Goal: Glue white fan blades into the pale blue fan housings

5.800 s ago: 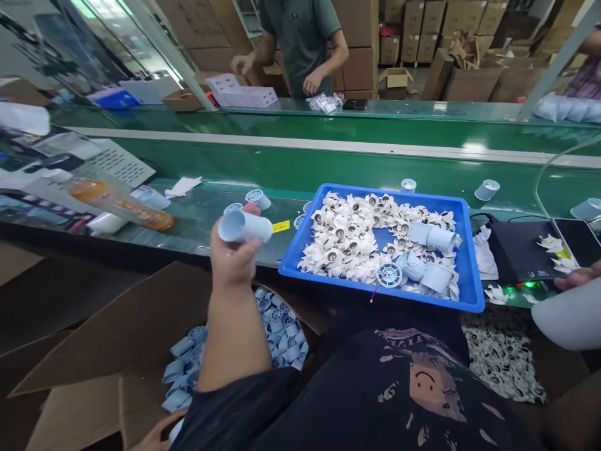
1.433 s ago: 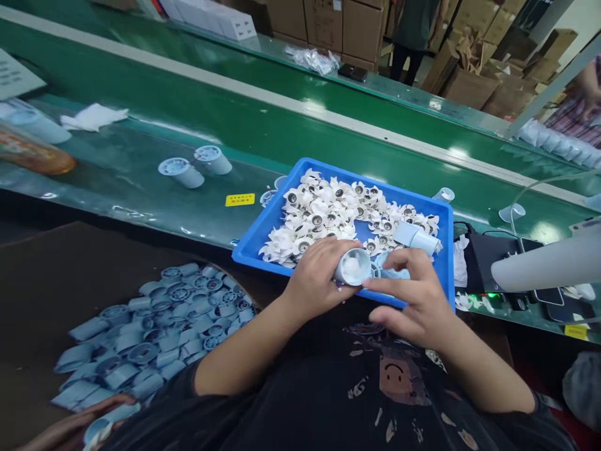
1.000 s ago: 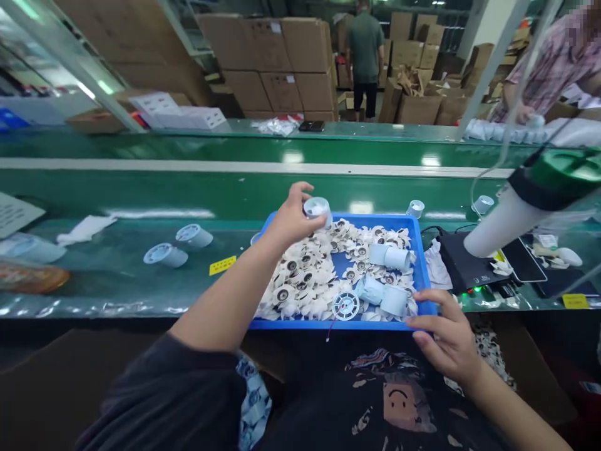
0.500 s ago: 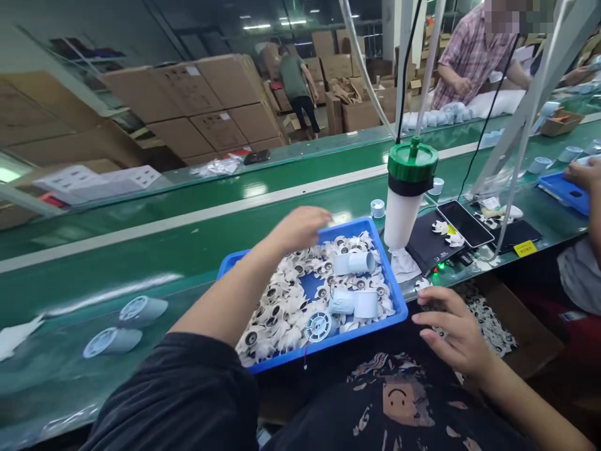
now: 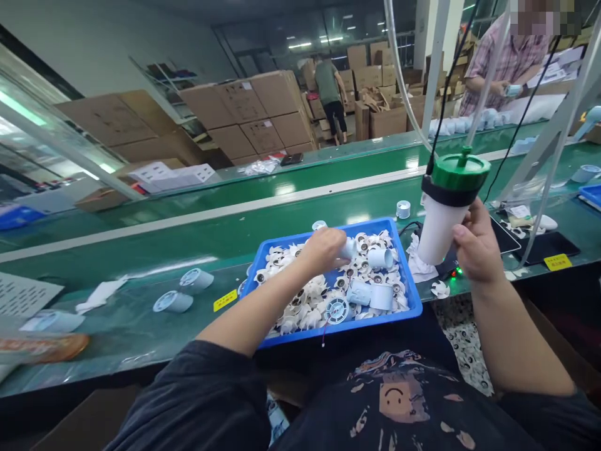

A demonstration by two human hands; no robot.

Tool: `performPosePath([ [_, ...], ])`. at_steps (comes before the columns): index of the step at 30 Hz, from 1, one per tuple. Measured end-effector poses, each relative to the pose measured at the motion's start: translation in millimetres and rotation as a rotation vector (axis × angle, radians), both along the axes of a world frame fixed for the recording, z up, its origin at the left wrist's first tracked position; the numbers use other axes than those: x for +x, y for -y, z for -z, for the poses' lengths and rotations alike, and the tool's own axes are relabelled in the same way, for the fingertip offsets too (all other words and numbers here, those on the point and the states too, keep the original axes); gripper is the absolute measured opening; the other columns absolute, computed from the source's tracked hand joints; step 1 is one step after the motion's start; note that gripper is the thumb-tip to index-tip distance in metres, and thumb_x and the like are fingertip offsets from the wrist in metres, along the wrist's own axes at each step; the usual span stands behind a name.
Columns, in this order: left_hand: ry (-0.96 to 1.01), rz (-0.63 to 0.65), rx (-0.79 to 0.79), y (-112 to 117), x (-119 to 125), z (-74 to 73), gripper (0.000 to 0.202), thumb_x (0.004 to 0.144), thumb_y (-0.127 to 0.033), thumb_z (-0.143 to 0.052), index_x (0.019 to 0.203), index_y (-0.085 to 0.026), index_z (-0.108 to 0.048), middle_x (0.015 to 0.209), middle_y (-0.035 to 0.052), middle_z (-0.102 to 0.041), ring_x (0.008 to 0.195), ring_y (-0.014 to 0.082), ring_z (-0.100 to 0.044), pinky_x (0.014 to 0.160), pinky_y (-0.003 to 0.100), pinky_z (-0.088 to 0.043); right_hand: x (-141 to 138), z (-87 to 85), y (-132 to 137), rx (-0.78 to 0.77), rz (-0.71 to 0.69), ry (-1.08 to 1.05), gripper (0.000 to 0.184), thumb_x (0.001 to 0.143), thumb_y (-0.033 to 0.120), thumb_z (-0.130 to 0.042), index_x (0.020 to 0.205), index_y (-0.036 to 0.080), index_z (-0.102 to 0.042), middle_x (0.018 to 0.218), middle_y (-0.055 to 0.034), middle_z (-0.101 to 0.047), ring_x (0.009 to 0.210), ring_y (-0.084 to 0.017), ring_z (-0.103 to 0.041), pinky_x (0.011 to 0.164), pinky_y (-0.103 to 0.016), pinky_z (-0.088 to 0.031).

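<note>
My left hand (image 5: 323,249) reaches over the blue tray (image 5: 407,289) and grips a pale blue plastic tube (image 5: 348,248) above the heap of white fan blades (image 5: 305,300). My right hand (image 5: 475,245) wraps round the white body of a hanging dispenser with a green cap (image 5: 446,203), right of the tray. More pale blue tubes (image 5: 370,294) and a round grille part (image 5: 337,309) lie in the tray's near corner.
Two pale blue tubes (image 5: 184,291) lie on the green bench at left, near a yellow label (image 5: 225,300). A black device with a green light (image 5: 451,266) sits behind the dispenser. Hoses and cables hang above. Other people work beyond the conveyor among stacked cartons.
My right hand rose from the bench edge and closed on the hanging dispenser. My left hand came back from the far side of the tray, still holding a tube. The view swung left.
</note>
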State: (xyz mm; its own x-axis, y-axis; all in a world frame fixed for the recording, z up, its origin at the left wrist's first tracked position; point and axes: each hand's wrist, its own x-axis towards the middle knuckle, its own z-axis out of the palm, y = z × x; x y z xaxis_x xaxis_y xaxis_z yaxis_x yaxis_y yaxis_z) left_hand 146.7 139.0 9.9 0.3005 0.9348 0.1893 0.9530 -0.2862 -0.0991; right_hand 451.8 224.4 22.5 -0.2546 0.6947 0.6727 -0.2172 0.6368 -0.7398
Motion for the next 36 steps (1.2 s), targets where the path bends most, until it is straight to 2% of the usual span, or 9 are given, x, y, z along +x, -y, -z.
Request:
performPosePath([
  [3, 0.318, -0.153, 0.146, 33.4, -9.9, -19.7, 0.052, 0.079, -0.044, -0.069, 0.121, -0.015, -0.057, 0.11, 0.0166, -0.068, 0.1, 0.0315, -0.067, 0.088, 0.047, -0.055, 10.5, -4.5, 5.8, -0.04, -0.012, -0.093, 0.065, 0.072, 0.05, -0.081, 0.129, 0.038, -0.053, 0.11, -0.0029, -0.069, 0.092, -0.022, -0.07, 0.075, -0.036, -0.06],
  [7, 0.837, 0.047, 0.113, 92.4, 9.6, -30.0, 0.047, 0.082, -0.041, -0.066, 0.123, -0.021, -0.058, 0.125, 0.0144, -0.066, 0.115, 0.0299, -0.064, 0.098, 0.045, -0.052, 21.8, -21.0, 23.9, -0.253, -0.26, 0.029, 0.055, 0.067, 0.057, -0.081, 0.113, 0.03, -0.066, 0.118, -0.0079, -0.069, 0.087, -0.025, -0.072, 0.067, -0.039, -0.062],
  [11, 1.012, 0.152, -0.004, 124.7, 63.1, -15.6, 0.053, 0.078, -0.031, -0.063, 0.129, -0.022, -0.051, 0.121, 0.0138, -0.067, 0.108, 0.0286, -0.067, 0.095, 0.045, -0.054, 7.4, -48.1, 45.2, -0.419, -0.496, 0.098, 0.056, 0.059, 0.058, -0.083, 0.101, 0.025, -0.069, 0.092, -0.0056, -0.073, 0.075, -0.024, -0.072, 0.058, -0.036, -0.061],
  [14, 1.004, 0.137, -0.068, 123.6, 100.4, -1.7, 0.058, 0.077, -0.039, -0.07, 0.128, -0.021, -0.049, 0.116, 0.0128, -0.067, 0.104, 0.0278, -0.067, 0.093, 0.043, -0.054, -18.5, -74.3, 64.4, -0.532, -0.529, 0.065, 0.071, 0.056, 0.066, -0.075, 0.113, 0.026, -0.059, 0.087, -0.0007, -0.072, 0.067, -0.021, -0.072, 0.057, -0.037, -0.059],
  [19, 0.979, 0.164, 0.01, 112.5, 126.6, 5.2, 0.047, 0.077, -0.06, -0.071, 0.101, -0.02, -0.062, 0.092, 0.0062, -0.073, 0.085, 0.0238, -0.069, 0.075, 0.034, -0.054, -53.0, -95.9, 93.1, -0.674, -0.404, 0.024, 0.075, 0.074, 0.092, -0.032, 0.105, 0.026, -0.052, 0.067, 0.0027, -0.062, 0.054, -0.017, -0.066, 0.052, -0.035, -0.055],
  [22, 1.004, 0.188, 0.105, 113.0, 128.7, 2.1, 0.039, 0.082, -0.057, -0.068, 0.087, -0.019, -0.062, 0.081, 0.0047, -0.071, 0.075, 0.0208, -0.068, 0.066, 0.032, -0.052, -56.4, -87.7, 101.9, -0.508, -0.361, 0.037, 0.082, 0.07, 0.095, -0.037, 0.111, 0.027, -0.053, 0.078, -0.0025, -0.066, 0.063, -0.022, -0.068, 0.054, -0.038, -0.057],
  [27, 0.99, 0.156, 0.095, 115.9, 129.0, 0.1, 0.039, 0.081, -0.058, -0.068, 0.086, -0.019, -0.062, 0.077, 0.0045, -0.07, 0.071, 0.0203, -0.066, 0.061, 0.032, -0.05, -52.5, -83.2, 104.7, -0.523, -0.429, 0.006, 0.071, 0.067, 0.085, -0.062, 0.107, 0.027, -0.053, 0.074, 0.0016, -0.066, 0.061, -0.021, -0.068, 0.057, -0.037, -0.058],
  [33, 0.95, 0.165, 0.159, 115.6, 128.5, 3.4, 0.039, 0.083, -0.058, -0.065, 0.085, -0.019, -0.061, 0.075, 0.0038, -0.069, 0.07, 0.0199, -0.065, 0.061, 0.032, -0.048, -56.7, -93.9, 107.4, -0.552, -0.296, 0.173, 0.075, 0.069, 0.094, -0.045, 0.103, 0.028, -0.055, 0.076, 0.0005, -0.065, 0.061, -0.021, -0.067, 0.055, -0.037, -0.057],
  [36, 0.94, 0.164, 0.174, 115.8, 128.3, 4.7, 0.041, 0.084, -0.06, -0.064, 0.086, -0.019, -0.06, 0.076, 0.0044, -0.069, 0.071, 0.0205, -0.066, 0.062, 0.032, -0.049, -56.8, -92.2, 108.8, -0.57, -0.346, 0.074, 0.069, 0.068, 0.09, -0.054, 0.1, 0.029, -0.056, 0.072, 0.0021, -0.064, 0.06, -0.02, -0.067, 0.056, -0.036, -0.058],
])
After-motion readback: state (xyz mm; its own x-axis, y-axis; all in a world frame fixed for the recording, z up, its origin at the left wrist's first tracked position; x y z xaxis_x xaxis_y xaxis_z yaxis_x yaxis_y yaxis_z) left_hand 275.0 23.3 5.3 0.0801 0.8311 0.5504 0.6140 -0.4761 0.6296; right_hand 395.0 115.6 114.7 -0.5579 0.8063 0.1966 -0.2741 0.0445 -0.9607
